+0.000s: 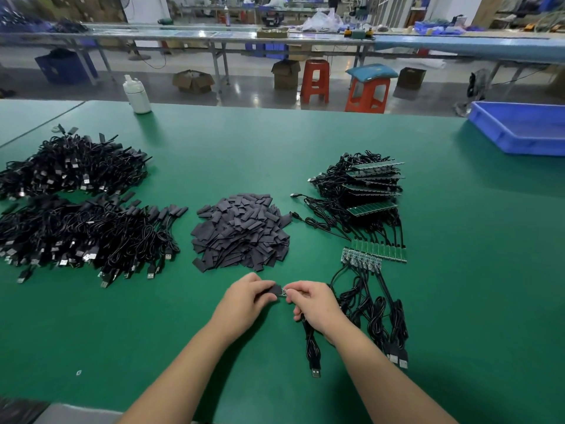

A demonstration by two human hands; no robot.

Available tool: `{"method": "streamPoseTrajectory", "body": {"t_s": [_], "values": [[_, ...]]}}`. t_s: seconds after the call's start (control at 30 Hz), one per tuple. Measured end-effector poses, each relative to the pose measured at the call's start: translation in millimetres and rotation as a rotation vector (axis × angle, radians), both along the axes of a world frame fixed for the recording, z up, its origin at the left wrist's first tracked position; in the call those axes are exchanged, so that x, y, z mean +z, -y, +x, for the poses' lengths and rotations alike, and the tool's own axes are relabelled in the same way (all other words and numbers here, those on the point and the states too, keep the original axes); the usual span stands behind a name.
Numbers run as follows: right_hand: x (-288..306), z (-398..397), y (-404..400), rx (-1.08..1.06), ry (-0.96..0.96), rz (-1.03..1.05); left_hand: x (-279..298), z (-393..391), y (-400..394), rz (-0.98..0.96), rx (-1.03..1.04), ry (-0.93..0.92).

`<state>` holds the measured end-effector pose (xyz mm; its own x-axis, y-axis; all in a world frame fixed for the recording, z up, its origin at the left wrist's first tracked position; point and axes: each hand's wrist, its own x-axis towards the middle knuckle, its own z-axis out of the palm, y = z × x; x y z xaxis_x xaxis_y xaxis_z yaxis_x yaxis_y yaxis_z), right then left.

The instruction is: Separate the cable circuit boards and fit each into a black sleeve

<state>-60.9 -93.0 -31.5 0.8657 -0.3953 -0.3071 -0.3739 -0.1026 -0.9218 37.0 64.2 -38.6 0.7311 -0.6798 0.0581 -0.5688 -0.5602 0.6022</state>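
My left hand (pixel 249 296) pinches a flat black sleeve (pixel 275 291) low over the green table. My right hand (pixel 312 302) holds a small cable circuit board (pixel 284 292) whose tip sits at the sleeve's mouth; its black cable (pixel 312 347) trails toward me and ends in a USB plug. A heap of loose black sleeves (pixel 241 232) lies just beyond my hands. To the right, a row of joined green boards (pixel 380 252) with cables lies beside a few separated boards (pixel 360 260).
Stacked board panels with cables (pixel 367 186) sit at the right rear. Two large piles of sleeved cables (pixel 76 215) fill the left side. A white bottle (pixel 137 94) stands at the far edge, and a blue bin (pixel 519 128) at the far right.
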Motion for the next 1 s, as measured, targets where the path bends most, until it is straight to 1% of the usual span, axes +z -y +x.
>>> {"method": "streamPoseTrajectory", "body": {"t_s": [0.17, 0.63, 0.8, 0.9, 1.0], "values": [[0.5, -0.6, 0.2, -0.013, 0.004, -0.008, 4.4, 4.5, -10.6, -0.068, -0.017, 0.046], [-1.0, -1.1, 2.0, 0.011, -0.002, -0.028, 2.2, -1.7, -10.6, -0.093, 0.02, 0.07], [-3.0, -1.2, 2.9, 0.014, -0.009, -0.032, 3.3, -0.2, -11.5, -0.076, -0.005, 0.076], [-3.5, -1.0, 2.4, 0.025, -0.002, -0.037, 4.6, 0.6, -11.3, -0.088, 0.025, 0.071], [-4.3, -0.6, 3.0, 0.027, 0.003, -0.033, 4.9, 0.8, -11.3, -0.069, -0.016, 0.08]]}}
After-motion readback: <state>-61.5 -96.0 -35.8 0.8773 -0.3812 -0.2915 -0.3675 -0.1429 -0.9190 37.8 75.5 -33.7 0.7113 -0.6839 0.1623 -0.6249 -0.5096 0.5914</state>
